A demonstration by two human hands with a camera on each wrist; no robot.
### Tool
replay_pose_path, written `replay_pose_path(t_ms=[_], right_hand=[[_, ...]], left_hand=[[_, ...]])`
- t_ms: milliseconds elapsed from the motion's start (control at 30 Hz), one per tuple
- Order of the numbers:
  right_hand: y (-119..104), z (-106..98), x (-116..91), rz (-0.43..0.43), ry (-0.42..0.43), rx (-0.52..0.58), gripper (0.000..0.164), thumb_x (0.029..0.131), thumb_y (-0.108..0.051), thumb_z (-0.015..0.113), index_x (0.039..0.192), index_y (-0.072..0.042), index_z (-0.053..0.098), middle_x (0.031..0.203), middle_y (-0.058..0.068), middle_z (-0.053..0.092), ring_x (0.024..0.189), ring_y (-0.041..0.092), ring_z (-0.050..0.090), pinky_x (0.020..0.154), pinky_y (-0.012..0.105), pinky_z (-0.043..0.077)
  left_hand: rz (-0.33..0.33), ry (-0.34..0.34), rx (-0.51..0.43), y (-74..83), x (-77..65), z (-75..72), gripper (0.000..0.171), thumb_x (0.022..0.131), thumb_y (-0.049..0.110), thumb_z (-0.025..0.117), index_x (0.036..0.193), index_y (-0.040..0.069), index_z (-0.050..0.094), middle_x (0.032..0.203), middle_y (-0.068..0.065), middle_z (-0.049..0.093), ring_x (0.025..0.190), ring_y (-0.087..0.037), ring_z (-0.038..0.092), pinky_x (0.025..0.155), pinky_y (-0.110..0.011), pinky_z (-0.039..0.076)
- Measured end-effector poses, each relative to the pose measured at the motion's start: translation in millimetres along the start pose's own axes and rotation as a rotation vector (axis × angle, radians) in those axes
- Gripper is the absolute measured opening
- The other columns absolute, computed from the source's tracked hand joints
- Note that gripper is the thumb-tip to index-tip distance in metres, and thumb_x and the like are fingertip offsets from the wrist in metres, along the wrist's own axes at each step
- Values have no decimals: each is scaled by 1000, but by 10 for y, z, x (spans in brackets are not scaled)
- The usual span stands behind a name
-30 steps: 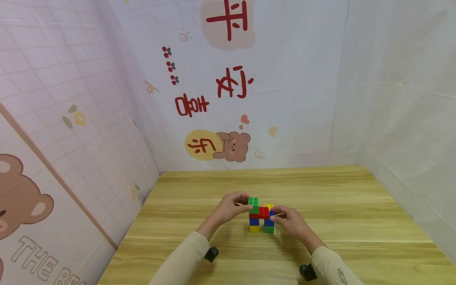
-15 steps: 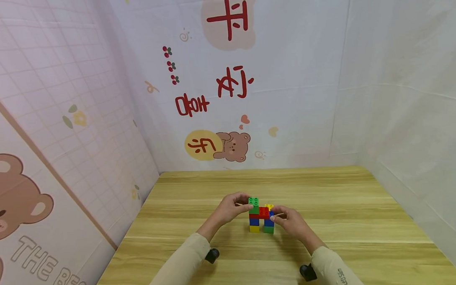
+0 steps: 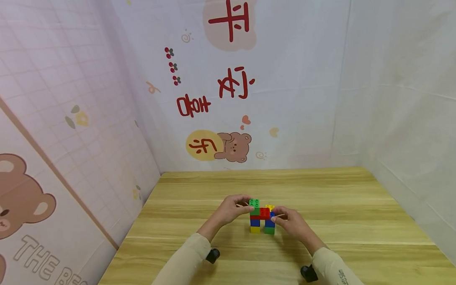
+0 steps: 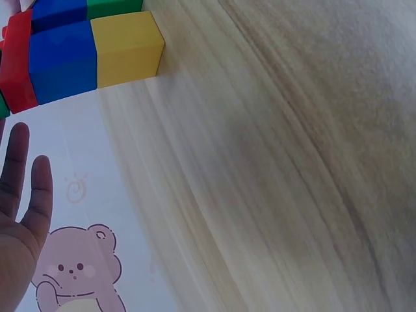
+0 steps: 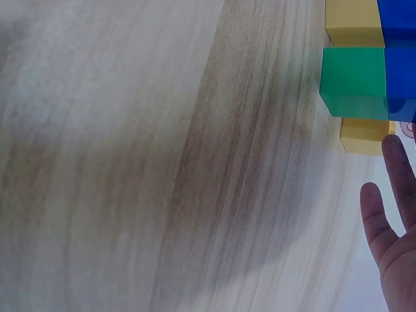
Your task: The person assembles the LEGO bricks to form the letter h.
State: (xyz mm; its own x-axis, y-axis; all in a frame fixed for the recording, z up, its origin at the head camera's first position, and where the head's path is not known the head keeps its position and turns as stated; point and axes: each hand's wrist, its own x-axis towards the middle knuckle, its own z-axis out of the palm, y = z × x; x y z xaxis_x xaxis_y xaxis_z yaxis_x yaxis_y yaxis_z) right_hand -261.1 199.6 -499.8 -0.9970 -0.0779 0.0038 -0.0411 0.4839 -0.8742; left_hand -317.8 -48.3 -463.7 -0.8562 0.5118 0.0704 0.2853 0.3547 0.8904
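A small arch of toy bricks stands upright on the wooden table. Its left column rises from yellow through blue [image 4: 64, 62] and a red bridging brick [image 3: 265, 212] to a green brick [image 3: 254, 204] on top. My left hand [image 3: 231, 209] pinches that top green brick between thumb and fingers. On the right, a blue brick sits over a lower green brick [image 5: 354, 81], and a yellow brick [image 3: 269, 207] shows behind. My right hand [image 3: 292, 222] grips the upper blue brick, thumb in front, fingers partly hidden behind. Both wrist views show outer fingers extended beside the bricks.
The wooden table [image 3: 199, 187] meets a printed cloth backdrop [image 3: 295, 115] at the back, with more cloth on both sides. A black wrist-camera piece [image 3: 213, 255] hangs under the left forearm, another black piece [image 3: 309, 273] under the right.
The head view has shifted very slightly. Both hands keep their hold and the brick arch stays in place.
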Motion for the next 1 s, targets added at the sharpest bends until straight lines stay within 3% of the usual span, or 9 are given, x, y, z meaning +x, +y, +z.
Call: replay_pose_path(t_ms=[467, 1000], right_hand=[[31, 19, 7, -3, 6, 4, 26, 97, -17, 67, 120, -6, 66, 113, 6, 66, 109, 30, 61, 90, 47, 52], [66, 25, -8, 0, 11, 25, 28, 97, -20, 66, 123, -8, 66, 115, 5, 65, 112, 30, 60, 91, 46, 52]], left_hand=[[-26, 28, 11, 6, -26, 46, 34, 93, 37, 71, 122, 20, 70, 105, 6, 67, 99, -21, 59, 77, -35, 53], [-4, 70, -32, -94, -55, 150, 38, 94, 38, 69, 128, 21, 67, 113, 3, 66, 99, -18, 60, 80, -34, 53]])
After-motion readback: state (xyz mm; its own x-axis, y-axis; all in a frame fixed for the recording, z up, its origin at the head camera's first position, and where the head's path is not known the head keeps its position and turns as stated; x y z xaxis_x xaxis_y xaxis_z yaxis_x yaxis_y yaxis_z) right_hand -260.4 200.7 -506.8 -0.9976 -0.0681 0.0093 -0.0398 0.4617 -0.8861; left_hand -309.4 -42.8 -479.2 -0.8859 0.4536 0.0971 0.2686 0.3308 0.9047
